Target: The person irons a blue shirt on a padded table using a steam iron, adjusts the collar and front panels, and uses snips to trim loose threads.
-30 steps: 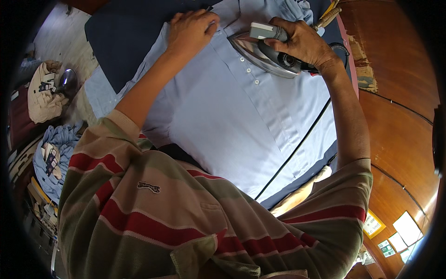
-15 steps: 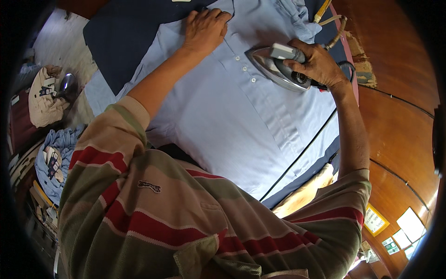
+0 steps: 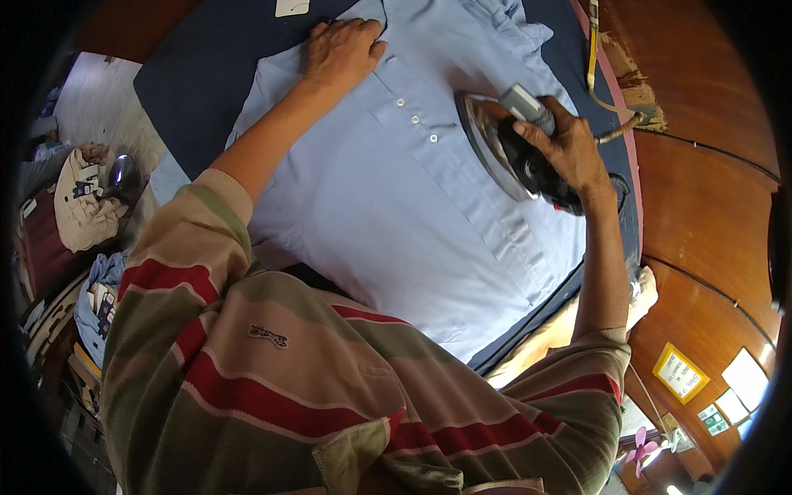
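On the board [image 3: 186, 87]: shirt [image 3: 388, 206], with iron [image 3: 523, 158] right of the buttons [image 3: 415, 120].
Right hand [image 3: 571, 153] wraps the iron, long axis near-right to far-left. Left hand [image 3: 345, 54], farther off, lies palm-down, fingers bent; pinch not determinable.

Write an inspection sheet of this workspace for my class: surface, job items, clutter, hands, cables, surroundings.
Surface: dark blue cover.
Job items: light blue shirt spread out; iron on or just above it.
Clutter: beige garment and blue cloth heaped at left.
Hands: left hand on the shirt's far part; right hand gripping the iron's handle.
Cables: tan cord beside the right hand; black cable along the wooden panel.
Surroundings: yellow-framed sign, lower right.
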### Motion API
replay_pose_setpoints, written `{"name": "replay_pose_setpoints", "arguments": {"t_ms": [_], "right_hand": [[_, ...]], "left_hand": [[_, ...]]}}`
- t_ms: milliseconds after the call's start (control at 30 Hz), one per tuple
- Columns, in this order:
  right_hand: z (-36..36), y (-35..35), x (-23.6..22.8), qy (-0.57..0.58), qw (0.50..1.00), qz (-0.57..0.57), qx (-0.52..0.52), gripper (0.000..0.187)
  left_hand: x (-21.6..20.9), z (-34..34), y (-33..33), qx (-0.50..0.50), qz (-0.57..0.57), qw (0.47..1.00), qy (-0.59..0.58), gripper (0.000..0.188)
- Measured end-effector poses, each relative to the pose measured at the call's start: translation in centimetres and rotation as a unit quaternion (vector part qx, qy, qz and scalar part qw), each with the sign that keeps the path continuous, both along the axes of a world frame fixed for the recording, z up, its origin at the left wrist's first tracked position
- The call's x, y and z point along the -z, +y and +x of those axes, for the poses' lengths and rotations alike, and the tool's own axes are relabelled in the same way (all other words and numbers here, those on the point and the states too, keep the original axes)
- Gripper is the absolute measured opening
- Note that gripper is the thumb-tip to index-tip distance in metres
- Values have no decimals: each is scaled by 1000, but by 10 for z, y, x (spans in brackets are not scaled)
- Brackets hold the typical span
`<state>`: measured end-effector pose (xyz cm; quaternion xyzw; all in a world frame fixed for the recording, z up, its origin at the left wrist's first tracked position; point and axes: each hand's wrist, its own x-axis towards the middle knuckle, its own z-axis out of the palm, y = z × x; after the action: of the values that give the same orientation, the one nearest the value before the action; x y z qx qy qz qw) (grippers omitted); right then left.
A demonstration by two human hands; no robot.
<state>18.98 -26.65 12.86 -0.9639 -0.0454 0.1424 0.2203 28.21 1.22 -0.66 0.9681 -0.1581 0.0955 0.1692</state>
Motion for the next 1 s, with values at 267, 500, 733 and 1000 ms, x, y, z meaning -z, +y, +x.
{"name": "replay_pose_setpoints", "arguments": {"t_ms": [267,500,733,1000], "right_hand": [[54,42,1,-58,993,-13,-106,64],[80,76,14,-46,980,-65,-181,55],[84,78,18,-42,980,-70,-181,49],[82,79,16,-52,976,-80,-196,52]], "left_hand": [[1,2,-1,-29,-93,993,70,17],[-6,8,10,-32,-105,985,133,19],[3,-4,20,21,-204,962,181,20],[-6,5,21,-9,-119,980,157,15]]}}
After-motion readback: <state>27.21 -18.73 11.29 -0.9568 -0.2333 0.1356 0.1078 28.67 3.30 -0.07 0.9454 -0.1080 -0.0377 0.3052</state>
